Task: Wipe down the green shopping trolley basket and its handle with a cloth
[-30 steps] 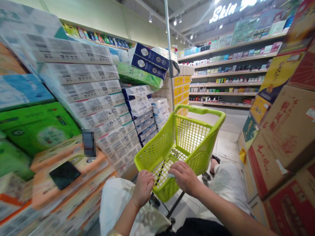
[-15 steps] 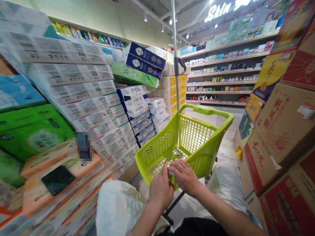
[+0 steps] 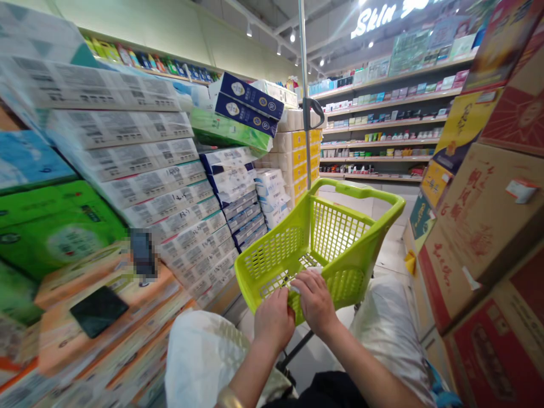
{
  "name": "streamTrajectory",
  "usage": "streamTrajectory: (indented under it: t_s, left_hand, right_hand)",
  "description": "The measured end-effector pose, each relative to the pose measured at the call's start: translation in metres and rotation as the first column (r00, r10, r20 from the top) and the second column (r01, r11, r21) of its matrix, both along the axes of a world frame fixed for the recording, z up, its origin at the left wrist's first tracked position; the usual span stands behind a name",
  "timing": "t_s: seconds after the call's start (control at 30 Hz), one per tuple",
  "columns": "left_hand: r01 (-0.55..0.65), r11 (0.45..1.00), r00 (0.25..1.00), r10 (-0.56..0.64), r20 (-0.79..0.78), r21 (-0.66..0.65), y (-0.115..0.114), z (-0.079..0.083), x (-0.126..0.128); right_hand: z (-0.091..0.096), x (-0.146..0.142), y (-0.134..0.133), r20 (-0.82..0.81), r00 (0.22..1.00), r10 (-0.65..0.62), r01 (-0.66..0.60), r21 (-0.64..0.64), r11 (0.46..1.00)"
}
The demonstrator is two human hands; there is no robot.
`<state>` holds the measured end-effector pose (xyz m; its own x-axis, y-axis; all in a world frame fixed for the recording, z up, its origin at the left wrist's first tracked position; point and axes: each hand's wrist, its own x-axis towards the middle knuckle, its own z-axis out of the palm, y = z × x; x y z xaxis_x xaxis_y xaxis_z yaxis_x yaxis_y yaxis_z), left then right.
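A lime-green plastic shopping basket (image 3: 340,226), with slotted walls and a handle at its far end, stands in front of me on a wheeled frame. My left hand (image 3: 275,317) is closed at its near rim, fingers curled over the edge. Beside it, my right hand (image 3: 313,300) bends over the same rim, its fingers pressed together on a small white tissue-like piece (image 3: 314,270). Only bits of that white piece show past the fingers, so its exact kind is unclear. The two hands are close together.
Stacked tissue packs (image 3: 161,192) rise on the left. A black phone-like slab (image 3: 99,310) lies on orange packs. Cartons (image 3: 488,209) line the right side. A metal pole (image 3: 304,73) stands beyond the basket, before stocked shelves (image 3: 382,124). My knees flank the basket.
My hands have shifted slightly apart along the near rim. The left hand has moved down and left, and the right fingers reach farther over the rim. The basket has hardly moved.
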<state>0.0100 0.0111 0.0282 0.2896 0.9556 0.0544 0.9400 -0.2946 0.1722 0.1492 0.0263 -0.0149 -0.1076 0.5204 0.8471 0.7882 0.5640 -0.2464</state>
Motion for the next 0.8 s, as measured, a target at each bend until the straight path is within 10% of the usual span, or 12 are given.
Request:
streamTrajectory:
  t_s: [0.3,0.6,0.8]
  left_hand:
    - [0.030,0.996,0.999,-0.029,-0.015,0.083,0.000,-0.006,-0.007]
    - [0.053,0.992,0.999,-0.054,0.000,0.116,0.003,-0.012,-0.012]
    - [0.050,0.991,0.999,-0.048,-0.015,0.123,0.002,-0.009,-0.015]
  right_hand:
    - [0.012,0.068,0.019,-0.122,0.974,-0.189,0.191,0.007,0.982]
    - [0.003,-0.021,-0.005,-0.015,0.998,0.067,-0.067,-0.042,0.997]
    - [0.006,0.034,0.010,-0.048,0.996,-0.070,0.069,-0.014,0.998]
